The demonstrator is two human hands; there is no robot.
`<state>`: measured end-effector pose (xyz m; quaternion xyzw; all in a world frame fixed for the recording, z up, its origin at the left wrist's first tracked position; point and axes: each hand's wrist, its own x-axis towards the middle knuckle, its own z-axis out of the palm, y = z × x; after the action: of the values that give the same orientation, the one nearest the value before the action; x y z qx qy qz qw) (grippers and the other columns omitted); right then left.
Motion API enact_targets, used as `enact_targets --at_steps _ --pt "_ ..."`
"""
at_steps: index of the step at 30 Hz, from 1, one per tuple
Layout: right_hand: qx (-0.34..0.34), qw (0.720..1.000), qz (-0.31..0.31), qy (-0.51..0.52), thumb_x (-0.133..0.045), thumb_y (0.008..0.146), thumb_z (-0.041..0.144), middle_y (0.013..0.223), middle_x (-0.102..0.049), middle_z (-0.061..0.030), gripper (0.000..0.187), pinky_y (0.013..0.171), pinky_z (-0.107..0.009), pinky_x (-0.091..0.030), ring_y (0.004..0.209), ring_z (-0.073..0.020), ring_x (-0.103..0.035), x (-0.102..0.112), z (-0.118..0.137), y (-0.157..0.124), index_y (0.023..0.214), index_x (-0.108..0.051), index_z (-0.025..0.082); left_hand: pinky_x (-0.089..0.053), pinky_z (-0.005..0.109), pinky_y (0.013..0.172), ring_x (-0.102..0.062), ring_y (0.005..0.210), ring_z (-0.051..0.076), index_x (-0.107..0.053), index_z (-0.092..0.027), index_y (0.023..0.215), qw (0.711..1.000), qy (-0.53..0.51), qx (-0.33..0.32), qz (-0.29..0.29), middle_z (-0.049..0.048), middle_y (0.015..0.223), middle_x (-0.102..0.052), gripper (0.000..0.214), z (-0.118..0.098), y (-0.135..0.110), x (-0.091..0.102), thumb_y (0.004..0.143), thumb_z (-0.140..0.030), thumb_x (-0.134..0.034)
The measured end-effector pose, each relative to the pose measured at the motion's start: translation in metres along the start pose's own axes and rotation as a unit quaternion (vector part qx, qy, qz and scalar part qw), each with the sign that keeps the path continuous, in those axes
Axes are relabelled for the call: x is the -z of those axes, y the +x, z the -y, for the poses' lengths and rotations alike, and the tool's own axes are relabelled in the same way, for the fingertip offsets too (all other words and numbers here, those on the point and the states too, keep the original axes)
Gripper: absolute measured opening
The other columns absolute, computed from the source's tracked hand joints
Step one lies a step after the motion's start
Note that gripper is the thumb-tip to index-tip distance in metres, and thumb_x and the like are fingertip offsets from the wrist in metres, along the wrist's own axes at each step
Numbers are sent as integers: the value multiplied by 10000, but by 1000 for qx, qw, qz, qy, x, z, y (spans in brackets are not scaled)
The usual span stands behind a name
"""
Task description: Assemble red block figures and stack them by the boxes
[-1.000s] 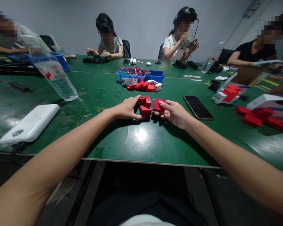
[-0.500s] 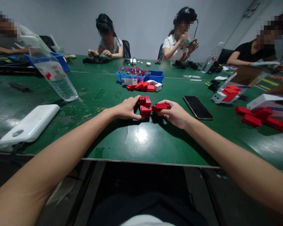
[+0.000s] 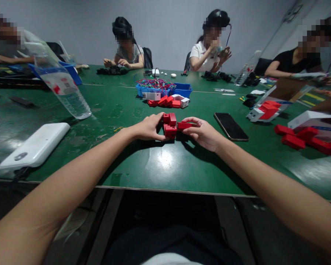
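My left hand (image 3: 147, 127) is closed around a cluster of small red blocks (image 3: 170, 124) resting on the green table (image 3: 160, 162). My right hand (image 3: 204, 131) pinches a flat red piece (image 3: 184, 125), held level and touching the right side of the cluster. Both forearms reach in from the near edge of the table.
A black phone (image 3: 231, 126) lies right of my right hand. A white power bank (image 3: 35, 144) and a plastic bottle (image 3: 59, 82) are at the left. Blue bins with coloured wires (image 3: 163, 87) and red and white parts (image 3: 168, 100) sit ahead. More red pieces (image 3: 303, 138) lie right. Several people work around the table.
My right hand has turned the flat red piece from face-up to level and moved it left until it meets the blocks in my left hand.
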<state>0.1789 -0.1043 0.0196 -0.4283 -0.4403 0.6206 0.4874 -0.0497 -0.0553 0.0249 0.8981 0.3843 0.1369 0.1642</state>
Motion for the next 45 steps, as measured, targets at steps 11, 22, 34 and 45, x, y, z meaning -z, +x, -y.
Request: enact_targets --at_steps 11,22,34,45 --pt "34 997 -14 69 -772 650 41 949 -710 -52 363 857 -263 -578 864 -140 -696 3 -2 5 956 -626 173 -439 435 931 -564 1055 306 -430 -158 1283 1000 -5 -11 -3 150 1181 -584 774 -2 1 0 653 -511 -709" --pt "-33 996 -57 60 -530 879 64 859 -694 -37 205 538 -221 -567 630 -114 -665 -3 7 1 1028 -621 172 -436 429 926 -564 1048 306 -444 -151 1278 1000 -5 -9 -1 148 1156 -587 785 0 1 -1 647 -537 -706" --pt "15 1000 -4 26 -786 648 59 930 -700 -58 277 741 -220 -551 775 -109 -660 7 -4 7 881 -656 133 -441 429 904 -551 1030 313 -427 -145 1286 1000 8 -3 6 148 1129 -576 792 0 0 0 654 -543 -691" --pt "53 997 -23 -50 -847 468 99 782 -690 23 403 784 -278 -509 723 -113 -641 5 -6 4 737 -558 182 -440 438 920 -558 1022 307 -435 -143 1279 1000 7 -1 5 148 1134 -584 789 -2 0 1 646 -538 -691"
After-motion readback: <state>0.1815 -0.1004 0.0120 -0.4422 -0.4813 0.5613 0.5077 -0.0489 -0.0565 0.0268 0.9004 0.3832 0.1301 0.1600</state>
